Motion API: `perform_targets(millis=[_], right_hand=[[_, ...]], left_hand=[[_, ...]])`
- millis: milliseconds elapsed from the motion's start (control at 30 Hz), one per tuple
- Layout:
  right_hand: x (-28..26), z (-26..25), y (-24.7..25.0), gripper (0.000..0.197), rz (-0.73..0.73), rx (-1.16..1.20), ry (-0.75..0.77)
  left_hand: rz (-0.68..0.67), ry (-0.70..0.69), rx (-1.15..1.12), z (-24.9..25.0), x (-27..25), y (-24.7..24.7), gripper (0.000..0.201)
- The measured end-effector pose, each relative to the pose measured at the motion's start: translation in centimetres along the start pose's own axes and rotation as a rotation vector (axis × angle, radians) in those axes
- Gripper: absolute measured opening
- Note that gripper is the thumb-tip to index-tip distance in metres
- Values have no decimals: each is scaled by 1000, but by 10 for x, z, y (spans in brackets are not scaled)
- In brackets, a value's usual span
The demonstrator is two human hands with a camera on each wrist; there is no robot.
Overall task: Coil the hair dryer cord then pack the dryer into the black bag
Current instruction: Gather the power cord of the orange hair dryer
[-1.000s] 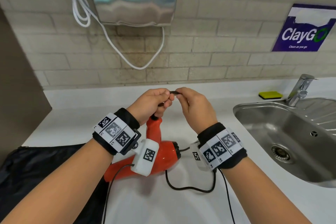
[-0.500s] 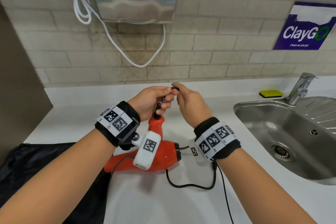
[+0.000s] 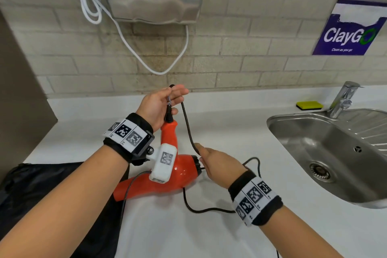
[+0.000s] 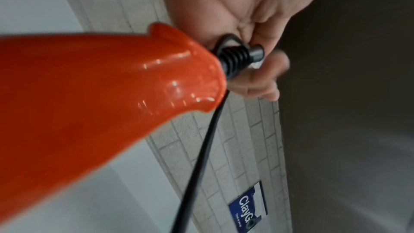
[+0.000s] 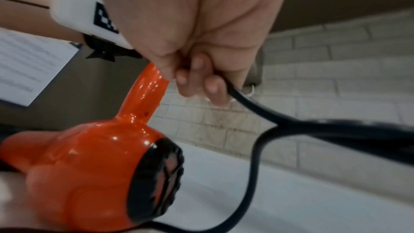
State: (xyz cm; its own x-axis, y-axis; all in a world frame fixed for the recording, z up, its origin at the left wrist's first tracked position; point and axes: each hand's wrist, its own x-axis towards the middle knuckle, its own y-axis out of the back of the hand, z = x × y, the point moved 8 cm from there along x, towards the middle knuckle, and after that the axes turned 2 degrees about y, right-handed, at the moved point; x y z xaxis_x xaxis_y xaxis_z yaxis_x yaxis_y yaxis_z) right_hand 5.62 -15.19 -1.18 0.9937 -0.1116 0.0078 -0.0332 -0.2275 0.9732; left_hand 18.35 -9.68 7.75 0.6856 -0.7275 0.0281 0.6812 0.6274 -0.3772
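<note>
- Head view: left hand (image 3: 159, 103) pinches the cord (image 3: 188, 123) fold above the dryer (image 3: 167, 174) handle.
- Right hand (image 3: 217, 163), nearer, fingers curled round the cord running near-to-far between them.

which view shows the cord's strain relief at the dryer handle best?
Left wrist: the ribbed strain relief fills the centre, where the cord leaves the hair dryer handle beside the left hand. Head view shows it small and partly hidden. Right wrist view hides it behind the right hand.
</note>
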Motion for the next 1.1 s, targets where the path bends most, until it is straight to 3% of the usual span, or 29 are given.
perform_targets(millis=[133,267,367,467,533,633,867,1000,1100], right_hand=[[0,-25,26,48,134,-230,175],[-7,-46,67,28,518,-104,394],[-5,-47,103,31,667,77,387],[9,-32,129,34,740,245,240],[20,-19,138,22,754,353,132],[32,-10,141,13,713,445,94],[39,-2,118,37,451,718,131],[35,4,115,30,456,777,125],[33,2,119,25,501,814,144]], left_hand=[[-69,-51,154,3,-5,-10,29],[-141,-44,367,2,-9,-14,33],[-194,17,453,-2,-13,-22,46],[-302,35,532,-6,-19,-40,61],[-341,31,564,-9,-22,-49,65],[-282,42,500,-8,-20,-46,56],[-317,160,338,-13,-18,-38,56],[-366,192,328,-15,-21,-42,42],[-355,229,318,-14,-21,-38,43]])
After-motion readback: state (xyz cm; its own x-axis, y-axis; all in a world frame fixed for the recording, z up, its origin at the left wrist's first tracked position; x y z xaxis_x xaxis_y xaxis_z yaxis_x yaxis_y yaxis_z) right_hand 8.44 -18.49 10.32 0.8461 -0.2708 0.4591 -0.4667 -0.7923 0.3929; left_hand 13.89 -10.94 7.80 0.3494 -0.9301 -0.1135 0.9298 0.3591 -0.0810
